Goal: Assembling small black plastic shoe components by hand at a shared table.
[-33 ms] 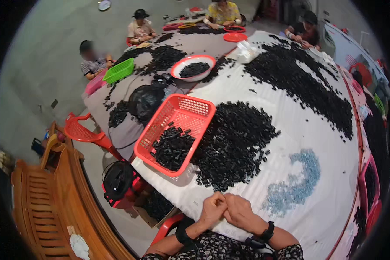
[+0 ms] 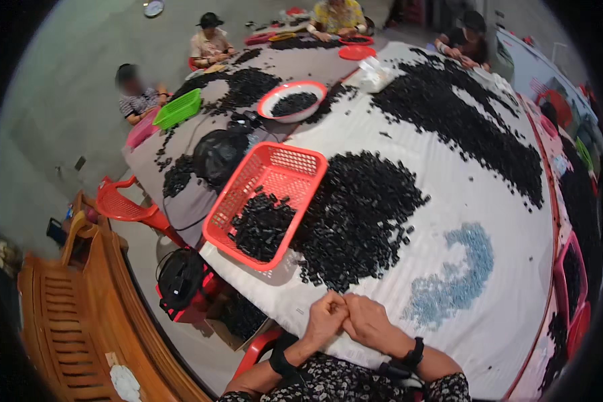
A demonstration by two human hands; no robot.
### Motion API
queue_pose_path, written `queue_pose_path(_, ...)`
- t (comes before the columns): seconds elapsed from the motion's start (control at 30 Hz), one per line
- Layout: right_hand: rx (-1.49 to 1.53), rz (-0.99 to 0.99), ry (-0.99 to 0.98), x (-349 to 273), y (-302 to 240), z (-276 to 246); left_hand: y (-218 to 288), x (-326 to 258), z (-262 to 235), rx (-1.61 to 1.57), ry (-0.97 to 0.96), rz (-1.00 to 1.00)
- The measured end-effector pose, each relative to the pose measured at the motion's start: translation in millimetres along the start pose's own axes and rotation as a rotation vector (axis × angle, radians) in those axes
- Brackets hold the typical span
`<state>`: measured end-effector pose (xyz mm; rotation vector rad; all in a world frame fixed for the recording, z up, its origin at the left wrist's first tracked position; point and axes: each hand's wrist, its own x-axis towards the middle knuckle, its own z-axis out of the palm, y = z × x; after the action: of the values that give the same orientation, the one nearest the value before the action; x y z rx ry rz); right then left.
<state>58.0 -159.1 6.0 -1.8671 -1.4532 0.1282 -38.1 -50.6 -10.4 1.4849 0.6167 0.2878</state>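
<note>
At the near edge of the white-covered table, my left hand (image 2: 324,321) and my right hand (image 2: 371,324) meet, fingertips pinched together. Whatever is between the fingers is too small to make out. Just beyond them spreads a heap of small black pieces (image 2: 358,218), short and block-like. A red plastic basket (image 2: 308,197) stands against the heap's left side, with more black pieces (image 2: 264,228) inside. To the right of my hands lies a curved scatter of small clear bluish pieces (image 2: 476,261).
A white basin with a red rim (image 2: 264,107) and a green basket (image 2: 177,109) stand farther back. Another long black heap (image 2: 449,120) covers the far right. Several people sit around the table. A wooden bench (image 2: 67,301) and a red chair (image 2: 127,208) are at the left.
The whole view has shifted slightly, so the table appears a little higher and farther left. My hands stay pinched together in nearly the same pose.
</note>
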Motion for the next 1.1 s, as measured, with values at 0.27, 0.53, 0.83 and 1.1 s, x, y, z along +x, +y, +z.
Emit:
queue_pose_path(0.27, 0.027, 0.236, 0.232, 17.1, 31.0, -69.6, 63.1, 13.0, -45.9, 0.032, 0.100, 0.144)
queue_pose_path(0.53, -0.113, 0.489, 0.402, 2.9, 70.0, -128.0, 79.3, 45.4, -127.2, 0.352, 0.605, 0.595)
queue_pose_path(0.83, -0.297, 0.410, 0.031, -5.4, 74.3, -128.5, 58.3, 80.0, -162.6, 0.644, 0.745, 0.544)
queue_pose_path(1.1, -0.464, 0.316, -0.089, -12.7, 85.1, -83.0, 50.1, 93.7, -164.8, 0.961, 0.802, 0.458)
